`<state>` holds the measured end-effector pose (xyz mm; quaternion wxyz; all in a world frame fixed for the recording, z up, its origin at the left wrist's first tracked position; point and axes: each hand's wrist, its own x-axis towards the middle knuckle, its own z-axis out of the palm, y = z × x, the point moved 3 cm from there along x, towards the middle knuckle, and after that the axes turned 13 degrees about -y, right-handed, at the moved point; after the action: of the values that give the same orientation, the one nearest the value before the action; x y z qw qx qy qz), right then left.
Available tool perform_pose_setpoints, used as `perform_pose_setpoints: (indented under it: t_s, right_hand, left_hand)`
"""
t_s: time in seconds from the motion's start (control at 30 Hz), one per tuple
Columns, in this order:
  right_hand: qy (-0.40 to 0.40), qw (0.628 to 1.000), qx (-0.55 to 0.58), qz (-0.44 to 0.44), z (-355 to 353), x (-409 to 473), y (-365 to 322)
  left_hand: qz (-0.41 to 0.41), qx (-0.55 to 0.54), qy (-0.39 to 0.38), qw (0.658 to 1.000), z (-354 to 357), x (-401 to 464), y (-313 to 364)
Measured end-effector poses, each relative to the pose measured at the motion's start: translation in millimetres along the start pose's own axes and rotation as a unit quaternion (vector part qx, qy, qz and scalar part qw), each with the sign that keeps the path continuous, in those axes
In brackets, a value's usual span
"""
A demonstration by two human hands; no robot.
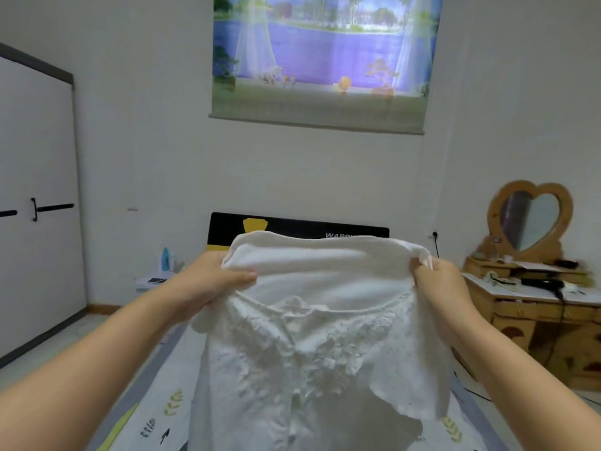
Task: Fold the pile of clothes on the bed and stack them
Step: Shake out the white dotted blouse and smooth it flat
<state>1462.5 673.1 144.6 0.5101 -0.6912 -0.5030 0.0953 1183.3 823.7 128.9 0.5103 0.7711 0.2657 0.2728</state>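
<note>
White walls close in a bedroom where a lake-scene wall hanging (320, 60) hangs above a black headboard (292, 227), with a white wardrobe (39, 203) on the left and a wooden dresser (533, 307) with a heart-shaped mirror (531, 218) on the right. Held up in the air over the patterned bed sheet (156, 402) is a white blouse (312, 340), its embroidered front hanging down and hiding most of the bed. Left hand (214, 281) and right hand (439, 281) each pinch a top corner of the blouse, fingers curled tight on the cloth.
</note>
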Motion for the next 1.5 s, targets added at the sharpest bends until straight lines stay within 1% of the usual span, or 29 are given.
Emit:
perform_pose_setpoints:
  t_s: [0.07, 0.13, 0.17, 0.23, 0.3, 0.37, 0.4, 0.47, 0.53, 0.6, 0.63, 0.67, 0.7, 0.73, 0.8, 0.83, 0.87, 0.93, 1.0, 1.03, 1.1, 1.17, 1.23, 1.33, 1.4, 1.43, 1.5]
  right_hand:
    - [-0.016, 1.0, -0.019, -0.007, -1, -5, 0]
    - [-0.031, 0.998, -0.05, -0.008, 0, -8, 1]
    - [-0.037, 0.997, -0.068, -0.005, 0, -9, 1]
    - [-0.043, 0.992, -0.115, 0.006, 0, -7, 4]
    - [-0.055, 0.982, -0.181, 0.018, -1, -6, 6]
    - [-0.084, 0.961, -0.261, 0.023, -1, -7, 8]
    - [-0.102, 0.95, -0.295, 0.019, -1, -7, 9]
    - [-0.136, 0.922, -0.362, 0.009, -2, -9, 11]
    - [-0.148, 0.886, -0.439, -0.002, -3, -11, 11]
    - [-0.15, 0.862, -0.485, -0.004, -6, -14, 7]
    - [-0.152, 0.861, -0.485, 0.004, -8, -15, 7]
    - [-0.158, 0.87, -0.466, 0.018, -12, -15, 6]
    - [-0.163, 0.887, -0.431, 0.035, -15, -14, 6]
    - [-0.164, 0.908, -0.384, 0.048, -20, -13, 4]
    - [-0.146, 0.955, -0.248, 0.075, -31, -11, 4]
    - [-0.132, 0.972, -0.172, 0.092, -35, -11, 6]
    - [-0.12, 0.981, -0.107, 0.111, -39, -11, 9]
    - [-0.109, 0.984, -0.015, 0.142, -42, -13, 15]
    - [-0.119, 0.981, 0.017, 0.154, -41, -16, 20]
    - [-0.124, 0.98, 0.017, 0.154, -40, -17, 24]
    - [-0.13, 0.981, 0.003, 0.14, -38, -19, 30]
    - [-0.131, 0.984, -0.037, 0.113, -37, -21, 35]
    - [-0.149, 0.982, -0.08, 0.086, -36, -23, 38]
    - [-0.249, 0.962, -0.082, 0.079, -31, -34, 45]
    - [-0.295, 0.946, -0.094, 0.097, -28, -41, 56]
    - [-0.298, 0.942, -0.108, 0.108, -26, -44, 65]
    - [-0.275, 0.94, -0.164, 0.118, -22, -48, 83]
  left_hand:
    - [-0.019, 0.074, -0.001, 0.997, -9, -1, -3]
    - [-0.017, 0.139, 0.025, 0.99, -13, 0, -2]
    - [-0.008, 0.173, 0.05, 0.984, -13, 0, 0]
    - [0.013, 0.24, 0.129, 0.962, -16, 1, 6]
    - [0.029, 0.268, 0.2, 0.942, -20, 1, 9]
    - [0.04, 0.267, 0.237, 0.933, -24, 0, 10]
    - [0.042, 0.243, 0.248, 0.937, -27, 1, 10]
    - [0.039, 0.159, 0.275, 0.947, -32, 4, 11]
    - [0.02, 0.094, 0.3, 0.949, -35, 10, 12]
    - [-0.002, 0.088, 0.321, 0.943, -37, 16, 14]
    - [0.003, 0.091, 0.319, 0.943, -35, 18, 17]
    - [0.018, 0.094, 0.306, 0.947, -33, 19, 19]
    - [0.033, 0.097, 0.291, 0.951, -30, 20, 21]
    - [0.035, 0.099, 0.276, 0.955, -25, 19, 24]
    - [-0.001, 0.099, 0.238, 0.966, -19, 17, 24]
    - [-0.023, 0.097, 0.205, 0.974, -17, 15, 22]
    - [-0.047, 0.094, 0.158, 0.982, -16, 13, 21]
    - [-0.086, 0.071, 0.03, 0.993, -15, 10, 17]
    - [-0.099, 0.053, -0.086, 0.99, -16, 6, 14]
    - [-0.097, 0.055, -0.125, 0.986, -19, 6, 11]
    - [-0.082, 0.04, -0.165, 0.982, -22, 4, 6]
    - [-0.069, 0.042, -0.166, 0.983, -22, 1, 1]
    - [-0.061, 0.087, -0.134, 0.985, -17, -2, -6]
    - [-0.035, 0.115, -0.024, 0.993, -10, -4, -23]
    - [-0.022, 0.095, 0.014, 0.995, -3, -6, -38]
    - [-0.02, 0.088, 0.027, 0.996, 2, -7, -45]
    - [-0.023, 0.083, 0.05, 0.995, 11, -12, -62]
